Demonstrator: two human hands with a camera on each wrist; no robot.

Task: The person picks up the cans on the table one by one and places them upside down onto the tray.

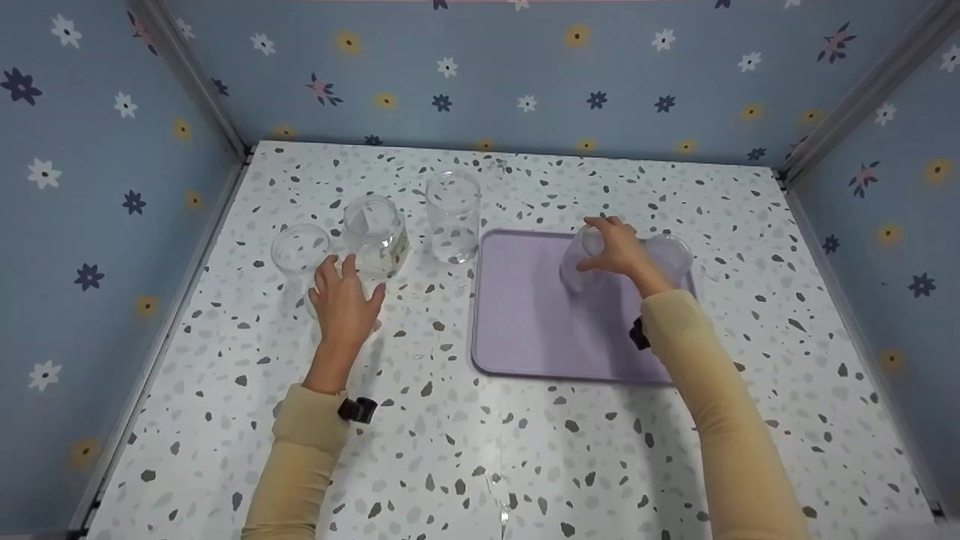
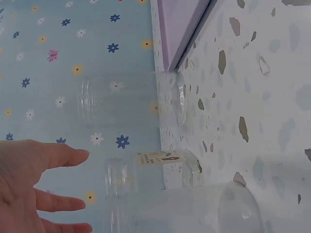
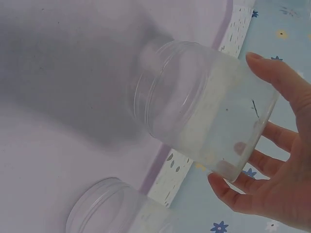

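At the left of the table, the left jar stands close to the left hand. That hand's thumb and fingers are spread wide and have hold of nothing. Next comes the label jar, then the tall jar, just beside the tray. Over the tray, the right hand has its thumb and fingers curled round the bottom of the held jar, which tips mouth down. I can't tell if it touches the tray. Farthest right, the end jar is on the tray.
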